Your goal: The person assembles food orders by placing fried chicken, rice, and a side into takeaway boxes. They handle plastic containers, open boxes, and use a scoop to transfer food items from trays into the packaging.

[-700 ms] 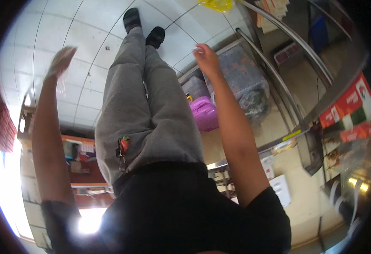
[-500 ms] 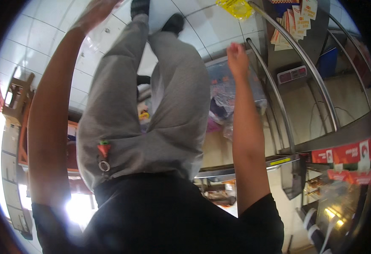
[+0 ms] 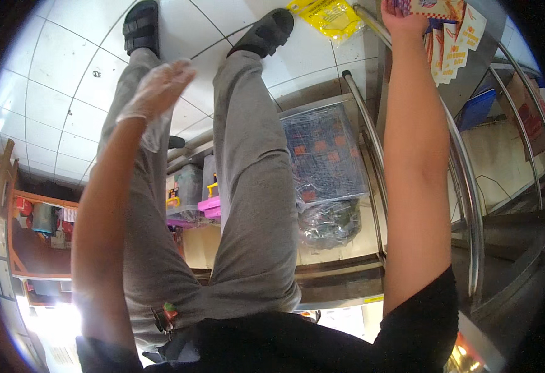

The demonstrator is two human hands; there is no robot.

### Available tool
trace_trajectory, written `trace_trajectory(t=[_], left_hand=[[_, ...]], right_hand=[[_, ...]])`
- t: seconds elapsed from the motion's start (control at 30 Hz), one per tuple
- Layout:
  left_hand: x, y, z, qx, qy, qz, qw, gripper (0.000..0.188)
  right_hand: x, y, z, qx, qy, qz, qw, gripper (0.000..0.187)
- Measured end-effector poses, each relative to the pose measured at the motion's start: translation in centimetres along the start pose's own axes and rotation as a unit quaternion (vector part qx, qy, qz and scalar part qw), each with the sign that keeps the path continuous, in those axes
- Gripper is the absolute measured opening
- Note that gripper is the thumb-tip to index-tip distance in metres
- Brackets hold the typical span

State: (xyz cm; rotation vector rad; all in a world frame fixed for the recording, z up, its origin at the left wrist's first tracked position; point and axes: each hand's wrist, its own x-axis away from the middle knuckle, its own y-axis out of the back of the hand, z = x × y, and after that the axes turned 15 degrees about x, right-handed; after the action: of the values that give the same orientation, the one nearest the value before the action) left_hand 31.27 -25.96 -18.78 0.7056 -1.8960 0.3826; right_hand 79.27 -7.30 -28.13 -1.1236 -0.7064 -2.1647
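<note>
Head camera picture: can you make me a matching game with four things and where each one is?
Things:
1. yellow plastic bag
2. left hand in a clear glove
3. right hand
4. black sandals

Places:
A. on the feet, on the white tiled floor
B. lying on the floor beside the steel rail
C. at the printed paper cartons
D. open, over the grey trouser leg

Pairs: 1-B, 2-D, 3-C, 4-A

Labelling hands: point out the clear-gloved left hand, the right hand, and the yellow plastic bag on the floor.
clear-gloved left hand (image 3: 155, 93), head view, palm.
right hand (image 3: 403, 18), head view, back of hand.
yellow plastic bag (image 3: 328, 15), head view, middle.
</note>
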Motion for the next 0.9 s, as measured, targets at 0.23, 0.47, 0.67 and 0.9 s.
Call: trace_trajectory(t=[0.23,0.47,0.67,0.9], left_hand=[[-5.3,7.5,4.2,-0.024,-0.017,-0.100,0.995,0.052],[-7.8,13.7,-2.7,0.118,-0.039,-0.141,0.982,0.068],[-8.9,11.2,-2.1,0.104,-0.108,-0.118,0.982,0.063],[-5.1,7.4,-3.9,0.080,0.004,-0.055,0.995,0.065]], right_hand=[[-6.7,3.6,-0.5,0.428,0.226,-0.097,0.870,0.054],[-0.9,0.1,3.0,0.716,0.195,-0.304,0.598,0.088],[-1.5,1.0,3.4,0.706,0.294,-0.261,0.590,0.072],[-1.1,1.4,3.4,0.692,0.338,-0.266,0.580,0.055]])
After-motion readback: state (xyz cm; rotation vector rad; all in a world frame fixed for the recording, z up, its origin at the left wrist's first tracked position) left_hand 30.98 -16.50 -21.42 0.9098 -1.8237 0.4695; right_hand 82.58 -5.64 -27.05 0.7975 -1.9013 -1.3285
